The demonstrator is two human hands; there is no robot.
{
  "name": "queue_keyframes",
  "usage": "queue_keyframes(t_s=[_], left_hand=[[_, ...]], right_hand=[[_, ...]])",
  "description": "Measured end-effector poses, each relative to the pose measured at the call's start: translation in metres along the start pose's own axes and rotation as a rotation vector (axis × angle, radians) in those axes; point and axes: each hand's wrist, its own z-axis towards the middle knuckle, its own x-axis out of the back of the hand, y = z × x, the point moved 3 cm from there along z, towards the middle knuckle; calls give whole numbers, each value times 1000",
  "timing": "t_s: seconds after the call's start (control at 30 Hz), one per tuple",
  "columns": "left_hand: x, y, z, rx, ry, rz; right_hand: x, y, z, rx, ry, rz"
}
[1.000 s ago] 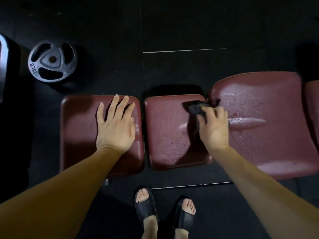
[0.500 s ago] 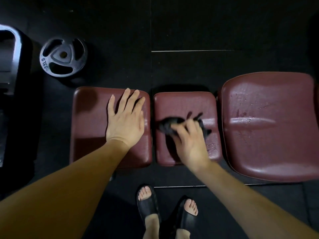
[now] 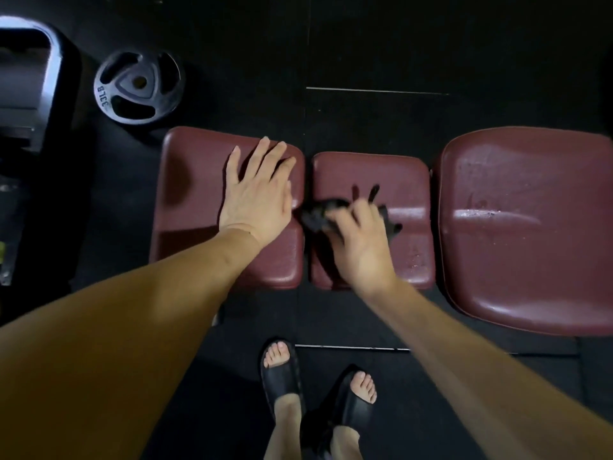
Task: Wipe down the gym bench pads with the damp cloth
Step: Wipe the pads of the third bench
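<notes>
Three maroon bench pads lie in a row below me. My left hand (image 3: 257,194) rests flat, fingers straight, on the left pad (image 3: 192,180). My right hand (image 3: 361,240) presses a crumpled black cloth (image 3: 320,212) onto the left part of the middle pad (image 3: 408,180); its fingers are blurred over the cloth. The cloth reaches the gap between the left and middle pads. The large right pad (image 3: 530,227) shows wet streaks and droplets. Droplets also glisten on the middle pad's right side.
A black 33 LB weight plate (image 3: 139,86) lies on the dark floor behind the left pad. A black machine frame (image 3: 30,88) stands at the far left. My feet in black slides (image 3: 282,373) are on the floor just in front of the pads.
My right hand has dragged the cloth leftwards, from the middle pad's right edge to its left edge. My left hand stays flat on the left pad. The view has shifted left.
</notes>
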Motion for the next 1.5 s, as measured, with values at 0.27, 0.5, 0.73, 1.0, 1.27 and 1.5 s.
queue_keyframes(t_s=[0.27, 0.5, 0.73, 1.0, 1.27, 1.5], left_hand=[[7, -2, -53, -34, 14, -3], [5, 6, -55, -67, 19, 22], [8, 12, -58, -90, 1, 33], [1, 21, -63, -52, -13, 20], [3, 23, -64, -113, 51, -27], [-4, 23, -65, -230, 50, -50]], right_hand=[[8, 3, -23, 72, -95, -29], [-4, -6, 0, -125, 66, -27], [15, 14, -60, -17, -84, -14], [27, 51, -72, -428, 99, -145], [18, 40, -64, -95, -21, -67], [33, 93, -53, -389, 96, -167]])
